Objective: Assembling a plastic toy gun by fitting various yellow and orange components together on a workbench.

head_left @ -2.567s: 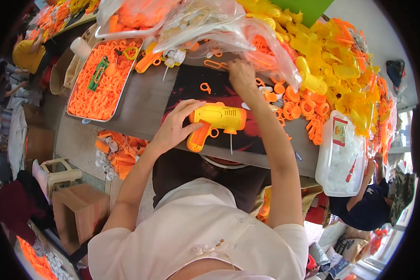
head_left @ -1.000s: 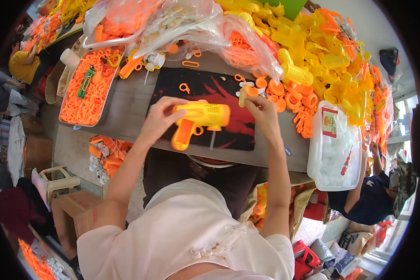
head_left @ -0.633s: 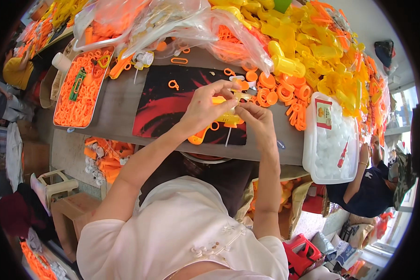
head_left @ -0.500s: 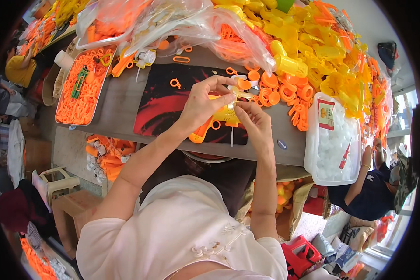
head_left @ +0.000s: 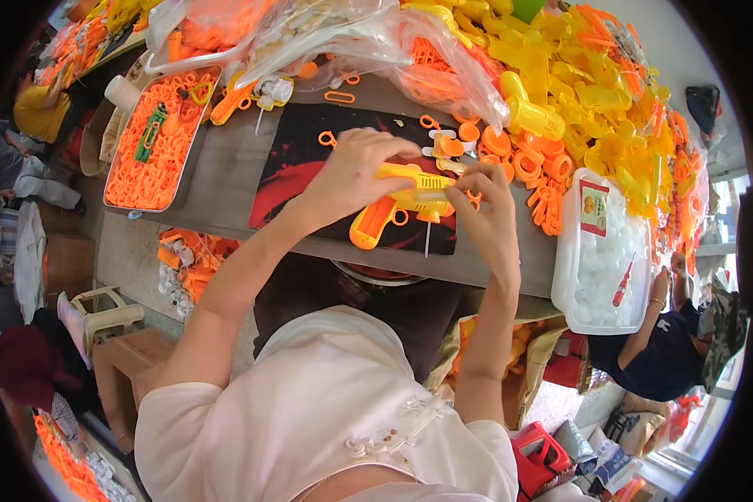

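A yellow and orange toy gun point(head_left: 418, 197) is between my hands above the dark mat, its orange grip toward me and to the left. My left hand point(head_left: 353, 174) holds it at the rear top, thumb along the upper edge. My right hand point(head_left: 489, 205) has thumb and fingers closed at the front end; whether a small part is between them is hidden. A thin white stick point(head_left: 427, 238) hangs below the gun's body. Just beyond lie loose orange round caps point(head_left: 450, 146) and small pale parts.
A tray of orange rings point(head_left: 142, 167) sits at the left. A white tub point(head_left: 598, 284) of translucent pieces stands at the right. Yellow gun shells point(head_left: 552, 75) are heaped at the back right, beside clear plastic bags point(head_left: 335, 42). A co-worker in a dark top point(head_left: 665, 351) is at the right.
The toy gun has come more into sight between my hands. My left fingers have lifted and spread from the right hand's; my right hand has shifted right to the gun's front end.
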### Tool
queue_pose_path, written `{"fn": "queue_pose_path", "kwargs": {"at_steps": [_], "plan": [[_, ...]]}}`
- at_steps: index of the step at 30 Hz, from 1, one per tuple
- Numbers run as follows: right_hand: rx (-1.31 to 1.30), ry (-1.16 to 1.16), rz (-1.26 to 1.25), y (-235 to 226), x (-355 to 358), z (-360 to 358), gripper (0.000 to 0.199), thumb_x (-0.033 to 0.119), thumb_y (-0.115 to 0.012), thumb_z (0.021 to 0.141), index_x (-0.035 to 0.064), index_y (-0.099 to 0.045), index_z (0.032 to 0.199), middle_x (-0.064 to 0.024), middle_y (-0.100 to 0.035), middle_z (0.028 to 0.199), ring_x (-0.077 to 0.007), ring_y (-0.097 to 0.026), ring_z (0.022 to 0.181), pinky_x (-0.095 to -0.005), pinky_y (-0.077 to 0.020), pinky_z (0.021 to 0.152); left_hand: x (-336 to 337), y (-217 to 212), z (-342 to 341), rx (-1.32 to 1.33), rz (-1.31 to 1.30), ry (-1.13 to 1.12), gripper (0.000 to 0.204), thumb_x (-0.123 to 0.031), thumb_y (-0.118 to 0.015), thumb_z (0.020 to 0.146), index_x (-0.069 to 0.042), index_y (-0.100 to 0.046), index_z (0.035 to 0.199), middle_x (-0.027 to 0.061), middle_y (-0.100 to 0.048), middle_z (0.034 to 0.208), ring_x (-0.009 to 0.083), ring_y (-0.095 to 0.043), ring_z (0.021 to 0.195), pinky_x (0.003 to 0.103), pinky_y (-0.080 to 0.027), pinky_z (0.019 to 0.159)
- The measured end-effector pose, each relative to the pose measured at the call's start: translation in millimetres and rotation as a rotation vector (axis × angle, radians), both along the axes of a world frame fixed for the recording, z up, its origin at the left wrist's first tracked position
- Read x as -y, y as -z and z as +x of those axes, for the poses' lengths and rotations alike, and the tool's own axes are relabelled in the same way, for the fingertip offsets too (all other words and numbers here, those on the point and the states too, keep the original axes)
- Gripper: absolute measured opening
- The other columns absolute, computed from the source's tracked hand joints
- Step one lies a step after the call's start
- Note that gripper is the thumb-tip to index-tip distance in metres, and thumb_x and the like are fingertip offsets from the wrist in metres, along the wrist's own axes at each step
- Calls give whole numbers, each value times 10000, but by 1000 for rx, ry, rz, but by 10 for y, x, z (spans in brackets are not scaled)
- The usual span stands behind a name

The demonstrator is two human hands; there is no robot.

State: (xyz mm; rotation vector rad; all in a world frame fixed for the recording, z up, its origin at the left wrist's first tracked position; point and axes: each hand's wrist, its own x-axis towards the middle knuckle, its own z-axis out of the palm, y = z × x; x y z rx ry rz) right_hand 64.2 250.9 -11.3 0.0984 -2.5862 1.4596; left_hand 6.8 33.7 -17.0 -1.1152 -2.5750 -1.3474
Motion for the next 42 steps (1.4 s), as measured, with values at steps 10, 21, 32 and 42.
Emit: {"fn": "queue_pose_path", "kwargs": {"at_steps": [10,21,32,42], "plan": [[5,243,-204,534,-173,23,171,190,-737,815,34,-669,794,-85,-482,1228,-154,-475,1117,-290,-404,884,206,420,52,-188,-18,-158,209,-199,-745,782,-90,-730,959,0,-671,995,175,-587,983,351,-374,951],[-15,142,70,413,285,-119,209,212,-746,786,21,-660,799,-126,-502,1259,-283,-412,1204,-406,-299,1044,184,375,2,-122,-50,-127,232,-208,-759,766,-108,-704,969,-3,-657,959,190,-570,947,360,-365,927],[-398,-125,437,356,354,-6,268,27,-707,769,89,-681,1028,-123,-530,1244,-328,-480,1167,-441,-365,993,182,443,-41,7,58,-99,231,-285,-750,775,-116,-696,923,-2,-623,931,205,-547,929,364,-390,884],[-417,-77,534,603,292,101,345,64,-615,867,53,-629,1212,-117,-541,1288,-302,-484,1195,-444,-340,1033,171,474,38,-257,69,-143,205,-176,-741,779,-119,-709,973,16,-627,1048,205,-561,1002,377,-422,922]]}}
